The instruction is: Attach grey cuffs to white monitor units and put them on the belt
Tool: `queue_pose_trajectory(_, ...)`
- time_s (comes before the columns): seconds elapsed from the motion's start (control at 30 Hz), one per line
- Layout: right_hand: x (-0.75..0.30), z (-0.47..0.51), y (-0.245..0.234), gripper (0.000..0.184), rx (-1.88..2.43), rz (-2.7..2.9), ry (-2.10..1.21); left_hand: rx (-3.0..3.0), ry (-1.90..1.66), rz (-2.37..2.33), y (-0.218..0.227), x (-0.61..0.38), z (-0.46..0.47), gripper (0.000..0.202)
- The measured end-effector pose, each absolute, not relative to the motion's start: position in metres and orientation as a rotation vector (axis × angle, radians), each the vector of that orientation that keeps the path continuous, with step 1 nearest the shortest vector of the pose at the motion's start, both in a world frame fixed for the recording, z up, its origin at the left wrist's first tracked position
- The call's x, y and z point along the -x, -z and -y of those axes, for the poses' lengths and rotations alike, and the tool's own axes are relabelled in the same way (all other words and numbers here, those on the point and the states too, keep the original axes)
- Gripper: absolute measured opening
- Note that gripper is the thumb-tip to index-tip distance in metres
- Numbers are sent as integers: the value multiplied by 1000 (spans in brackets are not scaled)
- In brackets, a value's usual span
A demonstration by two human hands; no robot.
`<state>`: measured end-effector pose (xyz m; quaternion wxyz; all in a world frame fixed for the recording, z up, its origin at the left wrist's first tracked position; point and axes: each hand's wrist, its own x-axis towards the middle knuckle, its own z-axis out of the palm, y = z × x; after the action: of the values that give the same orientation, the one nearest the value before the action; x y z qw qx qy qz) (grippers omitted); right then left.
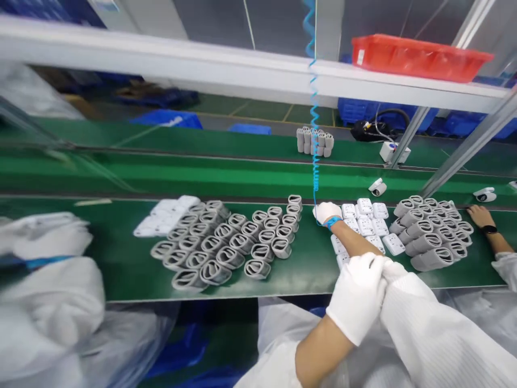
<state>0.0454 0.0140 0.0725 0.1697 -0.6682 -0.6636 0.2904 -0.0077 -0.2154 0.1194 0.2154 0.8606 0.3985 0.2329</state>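
Observation:
My left hand, in a white glove, is closed on the cuff of my right sleeve, over the right forearm. My right arm stretches forward across the green table, and a blue wrist strap circles its wrist. My gloved right hand lies at the table's far edge, left of several small white plastic units. Its fingers do not show clearly. A coiled blue cord hangs down beside it to the strap. Rolled grey cuffs stand packed together right of the white units.
More rolled grey cuffs and white units stand on the left. A co-worker's gloved hand is at far left, another person's bare hand at right. A red bin sits on the overhead shelf; a metal post slants at right.

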Motion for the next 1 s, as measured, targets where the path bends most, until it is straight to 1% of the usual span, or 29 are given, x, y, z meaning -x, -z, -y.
queue_pose_trajectory(0.07,-46,-16,-70,38,1899,1903,-799,-2361,-713,-1060,-118,15,217,49)
queue_pose_trajectory(0.1,-46,-18,-67,38,1900,1914,-791,-2339,-725,-1068,-117,18,217,52)
queue_pose_trajectory(0.13,-45,-20,-64,38,1900,1926,-785,-2303,-729,-1096,-115,20,216,51)
queue_pose_trajectory(0.23,-41,-28,-48,37,1900,1964,-779,-2073,-662,-1240,-117,21,203,36)
queue_pose_trajectory(0.33,-45,-35,-28,39,1902,1975,-767,-1832,-486,-1345,-125,18,179,22)
queue_pose_trajectory(0.43,-72,-34,-6,38,1947,1911,-718,-1867,-266,-1372,-135,12,161,10)
queue_pose_trajectory(0.47,-85,-32,2,39,1974,1876,-694,-1916,-190,-1392,-139,9,157,9)
queue_pose_trajectory(0.5,-100,-30,10,44,2006,1838,-669,-1966,-117,-1418,-142,6,154,10)
queue_pose_trajectory(0.53,-114,-27,17,58,2037,1803,-647,-2008,-50,-1451,-145,2,151,10)
queue_pose_trajectory(0.57,-127,-25,24,66,2066,1769,-628,-2039,7,-1485,-148,-1,149,11)
queue_pose_trajectory(0.63,-146,-21,35,78,2114,1714,-601,-2080,88,-1536,-152,-7,145,11)
queue_pose_trajectory(0.73,-159,-16,48,81,2168,1664,-581,-2142,132,-1543,-156,-17,140,13)
queue_pose_trajectory(0.83,-165,-10,57,78,2217,1655,-580,-2180,139,-1521,-154,-24,132,16)
queue_pose_trajectory(0.93,-166,-6,61,92,2244,1711,-611,-2187,97,-1516,-142,-18,117,17)
queue_pose_trajectory(0.97,-163,-9,61,94,2238,1751,-632,-2162,72,-1549,-135,-10,111,18)
queue_pose_trajectory(1.0,-158,-14,59,90,2221,1803,-659,-2128,44,-1604,-129,-1,106,19)
